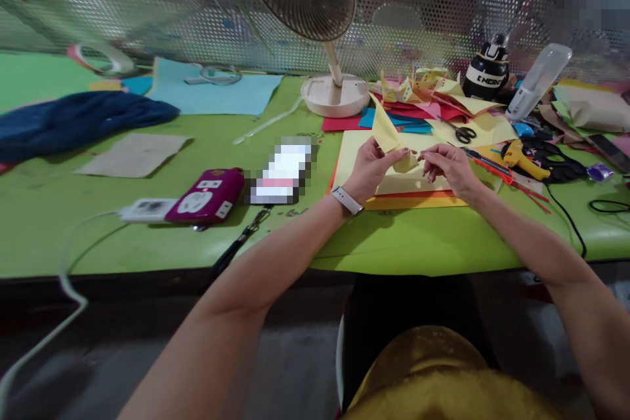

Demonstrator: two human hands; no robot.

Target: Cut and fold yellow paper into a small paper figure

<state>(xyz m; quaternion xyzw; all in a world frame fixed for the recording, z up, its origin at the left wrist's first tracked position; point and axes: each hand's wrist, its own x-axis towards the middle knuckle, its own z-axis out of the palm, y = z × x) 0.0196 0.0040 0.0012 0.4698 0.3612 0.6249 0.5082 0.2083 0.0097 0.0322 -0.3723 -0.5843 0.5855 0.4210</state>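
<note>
Progress: the yellow paper piece [394, 144] is already partly folded, one pointed flap standing up and a small crumpled lobe between the two hands; it looks mid-fold rather than finished, as I judge it; creases at the middle seem still being worked.
Where it sits: held just above a pale yellow sheet [354, 154] that lies on an orange sheet [418, 202], on the green table [147, 236]; in front of the fan base [335, 95].
Left hand [371, 167]: curled closed on the left part of the folded piece, thumb and fingers pinching it at the foot of the upright flap; a watch [347, 200] on the wrist.
Right hand [450, 167]: fingers bent in, tips pinching the right edge of the same piece; not open; whether the palm touches the sheet beneath I cannot tell.
Finished pieces: a heap of folded coloured papers [433, 95] lies behind, near a black bottle [487, 72].
Tools nearby: scissors [462, 133] just beyond the hands; a yellow glue gun [524, 159] to the right, untouched.
Left of the work: a purple power strip [207, 197]; a dark blue cloth [79, 121], well apart.
</note>
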